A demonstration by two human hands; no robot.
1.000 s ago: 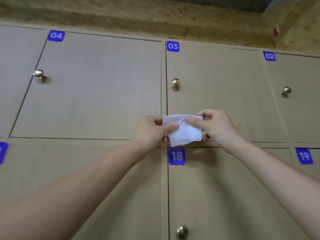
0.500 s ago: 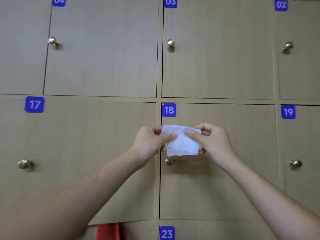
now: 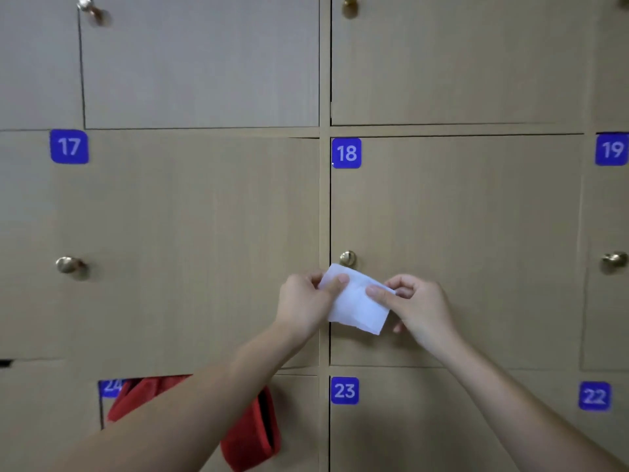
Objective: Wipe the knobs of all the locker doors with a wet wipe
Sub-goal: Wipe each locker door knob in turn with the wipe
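Note:
A white wet wipe (image 3: 357, 306) is stretched between both hands in front of locker door 18 (image 3: 459, 216). My left hand (image 3: 304, 306) pinches its left edge and my right hand (image 3: 417, 306) pinches its right edge. The brass knob of door 18 (image 3: 347, 258) sits just above the wipe's top corner, apart from it. More brass knobs show on door 17 (image 3: 69, 265), on door 19 (image 3: 613, 261), and on the upper row, with one knob at top left (image 3: 85, 3) and another at top centre (image 3: 350, 0).
The lockers are beige wood doors with blue number labels: 17 (image 3: 69, 146), 18 (image 3: 346, 153), 19 (image 3: 611, 149), 23 (image 3: 344, 390), 22 (image 3: 594, 396). A red bag (image 3: 252, 434) hangs out of the open locker 24 at lower left, behind my left forearm.
The view has tilted down: the top-row doors slid up and out, and doors 23 and 22 came into view. Both hands with the wipe now sit below knob 18.

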